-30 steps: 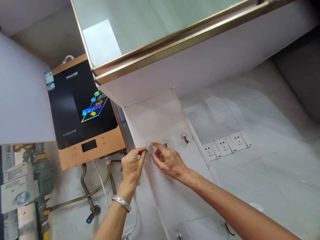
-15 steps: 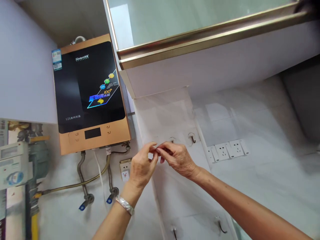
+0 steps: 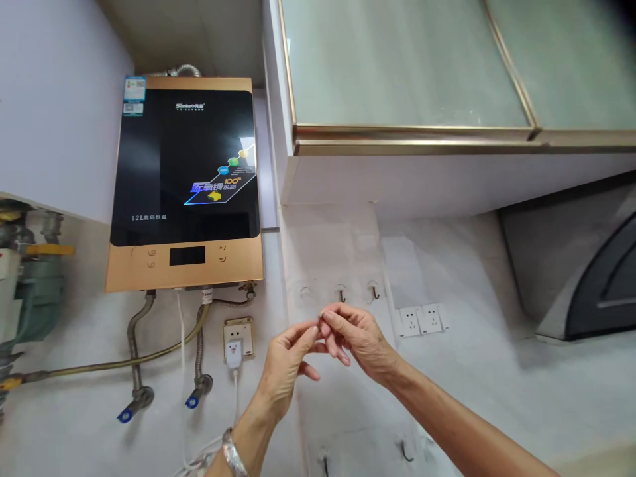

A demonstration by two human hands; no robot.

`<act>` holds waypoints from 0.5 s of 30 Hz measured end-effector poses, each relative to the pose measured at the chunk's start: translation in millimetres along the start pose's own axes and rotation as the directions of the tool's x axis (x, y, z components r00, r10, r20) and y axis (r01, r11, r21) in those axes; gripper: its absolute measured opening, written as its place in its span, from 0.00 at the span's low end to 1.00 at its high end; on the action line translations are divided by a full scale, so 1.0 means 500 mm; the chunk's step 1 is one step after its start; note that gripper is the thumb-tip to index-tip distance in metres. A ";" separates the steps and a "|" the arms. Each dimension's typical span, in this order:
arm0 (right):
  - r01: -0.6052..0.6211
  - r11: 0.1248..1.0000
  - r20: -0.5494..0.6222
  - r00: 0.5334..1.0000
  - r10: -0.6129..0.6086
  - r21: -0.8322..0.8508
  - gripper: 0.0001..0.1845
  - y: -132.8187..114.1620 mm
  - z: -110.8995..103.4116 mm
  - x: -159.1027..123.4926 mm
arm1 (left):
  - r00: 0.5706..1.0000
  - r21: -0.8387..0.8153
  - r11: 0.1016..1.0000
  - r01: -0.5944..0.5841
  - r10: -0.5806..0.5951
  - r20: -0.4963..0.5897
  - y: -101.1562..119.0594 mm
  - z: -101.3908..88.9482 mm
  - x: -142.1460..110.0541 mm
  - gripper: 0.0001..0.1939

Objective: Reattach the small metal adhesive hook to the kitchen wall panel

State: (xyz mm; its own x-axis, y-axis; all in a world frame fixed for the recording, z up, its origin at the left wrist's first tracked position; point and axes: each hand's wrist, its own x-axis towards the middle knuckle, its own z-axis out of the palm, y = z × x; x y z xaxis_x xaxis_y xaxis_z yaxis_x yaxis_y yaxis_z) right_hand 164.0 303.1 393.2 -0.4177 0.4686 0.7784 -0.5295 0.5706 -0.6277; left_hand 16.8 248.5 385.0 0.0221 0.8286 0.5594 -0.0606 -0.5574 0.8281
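My left hand (image 3: 283, 364), with a silver bracelet at the wrist, has its thumb and forefinger pinched together. Its fingertips meet those of my right hand (image 3: 360, 334), which is also closed in a pinch. Between them shows a tiny dark piece (image 3: 320, 318), too small to name. Just above the fingers, on the wall, are a clear round adhesive pad (image 3: 305, 292) with no hook visible on it, a clear-backed metal hook (image 3: 341, 295) and a second hook (image 3: 374, 290). Both hands are in front of the wall, below the cabinet.
A black and gold water heater (image 3: 186, 172) hangs at left above pipes and blue-capped valves (image 3: 193, 401). A plug (image 3: 234, 352) sits in a socket. Overhead is a glass-fronted cabinet (image 3: 407, 66). More sockets (image 3: 421, 320), a range hood (image 3: 571, 265) and a lower hook (image 3: 406, 452) are visible.
The view has levelled and shifted, bringing more cabinet and the range hood into sight. My hands remain fingertip to fingertip, with the left fingers more spread beneath the pinch.
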 end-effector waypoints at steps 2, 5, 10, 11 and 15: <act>-0.047 0.998 0.008 0.999 0.048 -0.029 0.21 -0.002 0.010 -0.009 | 1.000 -0.034 0.999 0.002 -0.001 0.015 -0.006 -0.004 -0.013 0.23; -0.113 0.992 -0.016 0.994 0.112 -0.062 0.20 -0.005 0.021 -0.020 | 1.000 -0.075 0.997 0.011 -0.011 0.007 -0.016 -0.012 -0.029 0.22; -0.168 0.974 -0.067 0.985 0.159 -0.153 0.22 -0.006 0.042 -0.031 | 0.999 -0.114 0.993 0.016 -0.020 -0.042 -0.037 -0.017 -0.050 0.24; -0.174 0.968 -0.076 0.984 0.162 -0.181 0.22 -0.004 0.046 -0.033 | 0.998 -0.109 0.994 0.015 -0.022 -0.062 -0.040 -0.017 -0.054 0.25; -0.174 0.952 -0.108 0.983 0.151 -0.251 0.22 0.008 0.062 -0.040 | 0.995 -0.066 0.998 0.007 -0.013 -0.095 -0.047 -0.023 -0.067 0.25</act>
State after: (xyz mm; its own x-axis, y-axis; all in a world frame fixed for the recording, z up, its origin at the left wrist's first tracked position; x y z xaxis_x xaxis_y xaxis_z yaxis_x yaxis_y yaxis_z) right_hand 147.2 275.3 375.4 -0.4110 0.6193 0.6690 -0.2461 0.6312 -0.7355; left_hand 5.8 234.4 346.3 -0.0721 0.8371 0.5423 -0.1257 -0.5470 0.8277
